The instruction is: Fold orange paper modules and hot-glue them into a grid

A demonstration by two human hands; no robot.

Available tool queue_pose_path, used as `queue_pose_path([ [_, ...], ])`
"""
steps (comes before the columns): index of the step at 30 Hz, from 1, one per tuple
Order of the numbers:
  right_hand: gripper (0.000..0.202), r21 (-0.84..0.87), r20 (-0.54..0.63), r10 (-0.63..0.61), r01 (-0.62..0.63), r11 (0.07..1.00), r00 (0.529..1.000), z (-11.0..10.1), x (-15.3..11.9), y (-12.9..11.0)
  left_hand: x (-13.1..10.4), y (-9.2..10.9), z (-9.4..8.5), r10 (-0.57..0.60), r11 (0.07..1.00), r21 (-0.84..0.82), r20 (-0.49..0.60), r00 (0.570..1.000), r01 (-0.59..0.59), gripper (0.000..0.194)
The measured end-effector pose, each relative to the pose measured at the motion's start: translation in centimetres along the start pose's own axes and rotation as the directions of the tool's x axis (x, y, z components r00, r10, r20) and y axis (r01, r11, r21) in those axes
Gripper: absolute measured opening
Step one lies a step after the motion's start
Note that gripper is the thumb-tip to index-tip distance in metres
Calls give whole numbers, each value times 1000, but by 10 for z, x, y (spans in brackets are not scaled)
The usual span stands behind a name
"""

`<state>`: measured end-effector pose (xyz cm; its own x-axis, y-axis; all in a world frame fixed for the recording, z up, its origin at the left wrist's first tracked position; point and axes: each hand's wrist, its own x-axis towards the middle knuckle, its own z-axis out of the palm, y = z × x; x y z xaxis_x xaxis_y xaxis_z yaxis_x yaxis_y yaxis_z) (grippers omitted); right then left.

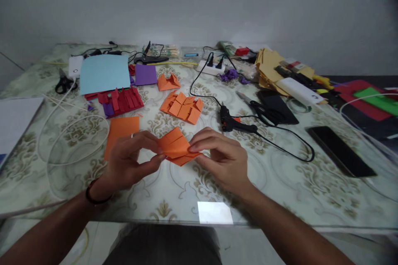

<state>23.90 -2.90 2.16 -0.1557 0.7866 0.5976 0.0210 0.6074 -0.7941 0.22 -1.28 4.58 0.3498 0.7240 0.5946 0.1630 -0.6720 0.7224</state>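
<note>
The orange paper [173, 144] is pinched at opposite sides by the left hand [123, 160] and right hand [229, 160]; likely light and easily creased, it is best held by its edges.

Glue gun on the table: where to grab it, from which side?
Probably by the slim handle of the black glue gun, from the near side: the handle juts rightward from the body, and black-handled scissors lie beyond it.
</note>
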Motion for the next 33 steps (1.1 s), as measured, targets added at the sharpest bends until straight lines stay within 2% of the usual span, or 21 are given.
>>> queue_pose_path([
  [4, 15, 14, -18, 37, -36, 999, 999, 1, 2, -2, -2, -4, 0, 1, 997, -76, -12, 1000, -2, 14],
  [7, 15, 62, -47, 89, -86, 994, 995, 3, 3, -3, -3, -5, 1, 13, 997, -71, -13, 1000, -13, 18],
  [13, 20, 164, -73, 179, -165, 973, 981, 7, 2, 1, -9, -6, 5, -112, 984, -151, -105, 988, 95, 26],
  [16, 22, 174, -96, 199, -181, 968, 975, 7, -1, 3, -10, -10, 1, -146, 985, -103, -53, 988, 140, 30],
  [18, 25, 115, -106, 166, -154, 981, 980, 5, -3, 4, -8, -12, -3, -139, 990, 10, 47, 989, 139, 41],
  [21, 29, -18, -58, 25, -26, 999, 998, 2, -5, 3, -5, -15, -7, -105, 992, 91, 181, 978, 90, 60],
  [23, 30, -91, -3, -79, 79, 993, 997, 0, -5, 2, -4, -14, -8, -117, 991, 92, 190, 975, 101, 72],
  [25, 29, -147, 43, -149, 154, 977, 988, -1, -3, -1, -4, -12, -8, -129, 988, 110, 189, 973, 110, 77],
  [27, 27, -194, 76, -176, 187, 963, 982, -1, -2, -4, -4, -10, -7, -100, 987, 144, 211, 972, 70, 66],
  [29, 23, -227, 94, -178, 195, 954, 980, -1, 0, -5, -3, -8, -7, -41, 985, 171, 218, 975, 3, 46],
  [31, 20, -243, 97, -193, 212, 947, 976, -1, 1, -6, -3, -7, -7, 23, 981, 184, 203, 979, -61, 28],
  [33, 21, -249, 105, -225, 245, 937, 969, 0, 2, -4, -3, -6, -7, 75, 975, 195, 182, 980, -111, 19],
])
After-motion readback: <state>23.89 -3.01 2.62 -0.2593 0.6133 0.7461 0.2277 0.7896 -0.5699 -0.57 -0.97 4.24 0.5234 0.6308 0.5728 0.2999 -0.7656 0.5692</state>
